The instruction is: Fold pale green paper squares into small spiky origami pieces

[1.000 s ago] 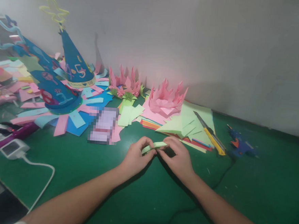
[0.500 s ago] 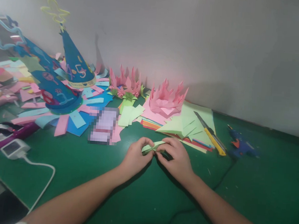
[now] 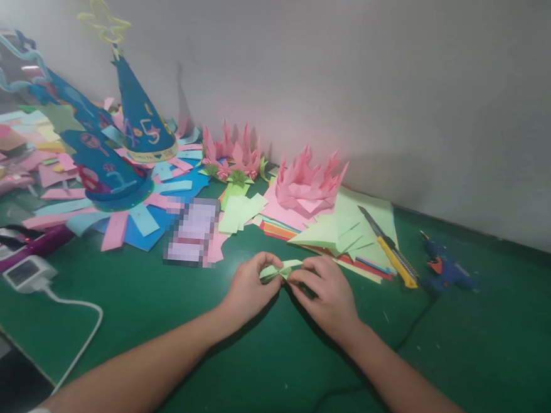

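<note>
A small folded piece of light green paper [image 3: 280, 270] is pinched between both my hands just above the green table [image 3: 156, 299]. My left hand [image 3: 249, 288] grips its left end with thumb and fingers closed. My right hand [image 3: 326, 295] pinches its right end, fingers curled over it. The paper is creased into a narrow bow-like shape between the fingertips.
A pink paper lotus [image 3: 308, 183] sits on a stack of coloured sheets [image 3: 344, 236] behind my hands. A yellow utility knife [image 3: 388, 247] and a blue glue gun [image 3: 444, 265] lie at the right. Blue cone hats [image 3: 140, 118] and paper strips fill the left; a white charger [image 3: 28, 273] lies near the front left.
My hands have drawn closer together and the green strip has been squeezed from a long flat band into a shorter, pinched fold.
</note>
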`<move>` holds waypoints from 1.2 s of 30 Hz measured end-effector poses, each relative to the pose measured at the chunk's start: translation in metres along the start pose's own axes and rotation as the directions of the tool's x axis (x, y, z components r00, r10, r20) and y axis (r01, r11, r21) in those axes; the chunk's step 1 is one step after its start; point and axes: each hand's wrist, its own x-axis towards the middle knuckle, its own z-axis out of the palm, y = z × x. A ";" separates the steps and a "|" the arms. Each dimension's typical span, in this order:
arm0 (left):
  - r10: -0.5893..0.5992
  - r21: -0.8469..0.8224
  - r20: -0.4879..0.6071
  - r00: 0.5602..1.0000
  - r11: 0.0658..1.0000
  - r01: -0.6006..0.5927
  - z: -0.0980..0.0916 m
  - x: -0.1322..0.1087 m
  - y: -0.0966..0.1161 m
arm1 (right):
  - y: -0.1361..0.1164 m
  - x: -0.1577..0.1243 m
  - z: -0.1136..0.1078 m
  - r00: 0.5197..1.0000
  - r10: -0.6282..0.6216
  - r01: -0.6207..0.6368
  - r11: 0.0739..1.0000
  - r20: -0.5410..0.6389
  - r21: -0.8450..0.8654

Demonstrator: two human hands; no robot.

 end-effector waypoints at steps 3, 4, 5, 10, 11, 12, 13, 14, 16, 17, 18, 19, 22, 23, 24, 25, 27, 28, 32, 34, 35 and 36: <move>0.003 0.003 -0.005 1.000 1.000 -0.003 0.000 0.001 -0.001 | -0.001 -0.001 0.000 1.000 -0.011 0.011 1.000 0.018 -0.022; 0.005 -0.004 -0.008 1.000 1.000 -0.005 0.001 0.001 -0.001 | -0.001 -0.001 0.000 1.000 -0.001 0.001 1.000 0.014 -0.015; 0.008 -0.015 -0.013 1.000 1.000 -0.008 0.001 0.001 -0.001 | -0.002 -0.001 0.000 1.000 0.016 -0.016 1.000 0.007 -0.004; 0.018 -0.124 -0.017 1.000 0.992 -0.020 0.002 0.002 0.001 | -0.003 0.000 -0.003 0.998 0.055 -0.055 0.998 -0.012 -0.014; 0.016 -0.149 -0.017 1.000 0.989 -0.019 0.002 0.002 0.002 | -0.003 0.000 -0.004 0.999 0.046 -0.046 0.998 -0.014 -0.030; 0.010 -0.173 -0.016 1.000 0.985 -0.013 0.002 0.003 0.003 | -0.004 0.000 -0.004 0.999 0.032 -0.032 0.998 -0.018 -0.045; -0.001 -0.195 -0.012 1.000 0.981 -0.002 0.002 0.003 0.003 | -0.004 0.000 -0.004 1.000 0.015 -0.017 0.998 -0.023 -0.060; -0.012 -0.213 -0.007 1.000 0.977 0.010 0.002 0.003 0.003 | -0.004 -0.001 -0.005 1.000 0.000 -0.002 0.997 -0.026 -0.072; -0.033 -0.244 0.003 0.999 0.969 0.033 0.002 0.004 0.003 | -0.005 -0.001 -0.005 0.999 -0.016 0.014 0.997 -0.028 -0.082; -0.042 -0.261 0.010 0.999 0.964 0.043 0.002 0.004 0.003 | -0.006 -0.001 -0.005 0.999 -0.012 0.010 0.997 -0.035 -0.078; -0.048 -0.275 0.018 0.999 0.960 0.051 0.002 0.004 0.002 | -0.006 -0.001 -0.005 0.999 0.000 -0.003 0.998 -0.046 -0.070; -0.050 -0.284 0.024 0.998 0.957 0.055 0.002 0.004 0.002 | -0.006 -0.001 -0.005 0.998 0.019 -0.023 0.998 -0.061 -0.061; -0.039 -0.271 0.028 0.999 0.962 0.045 0.003 0.004 0.000 | -0.005 -0.001 -0.004 0.991 0.081 -0.085 0.996 -0.104 -0.038; -0.028 -0.249 0.024 0.999 0.968 0.033 0.003 0.003 0.000 | -0.005 -0.001 -0.003 0.990 0.090 -0.094 0.995 -0.105 -0.039; -0.018 -0.228 0.019 1.000 0.973 0.022 0.003 0.003 0.000 | -0.004 -0.001 -0.003 0.991 0.091 -0.096 0.994 -0.102 -0.043; -0.012 -0.211 0.017 1.000 0.977 0.015 0.003 0.003 0.000 | -0.004 -0.001 -0.003 0.992 0.087 -0.092 0.994 -0.096 -0.049; -0.002 -0.193 0.010 1.000 0.981 0.004 0.002 0.002 -0.001 | -0.003 -0.001 -0.002 0.994 0.073 -0.078 0.995 -0.084 -0.064; 0.000 -0.197 0.006 1.000 0.980 0.001 0.002 0.002 -0.001 | -0.003 -0.002 -0.002 0.994 0.067 -0.073 0.995 -0.081 -0.068; -0.013 -0.254 0.021 1.000 0.967 0.017 0.002 0.002 -0.002 | -0.004 -0.001 -0.004 0.995 0.055 -0.060 0.996 -0.079 -0.065; -0.024 -0.273 0.027 0.999 0.962 0.031 0.002 0.002 -0.001 | -0.006 -0.001 -0.004 0.997 0.047 -0.051 0.997 -0.066 -0.051; -0.027 -0.271 0.023 0.999 0.962 0.033 0.002 0.003 -0.001 | -0.006 0.000 -0.004 0.997 0.045 -0.048 0.998 -0.060 -0.040; -0.030 -0.264 0.015 0.999 0.964 0.033 0.002 0.003 0.000 | -0.006 0.000 -0.004 0.997 0.044 -0.046 0.999 -0.056 -0.027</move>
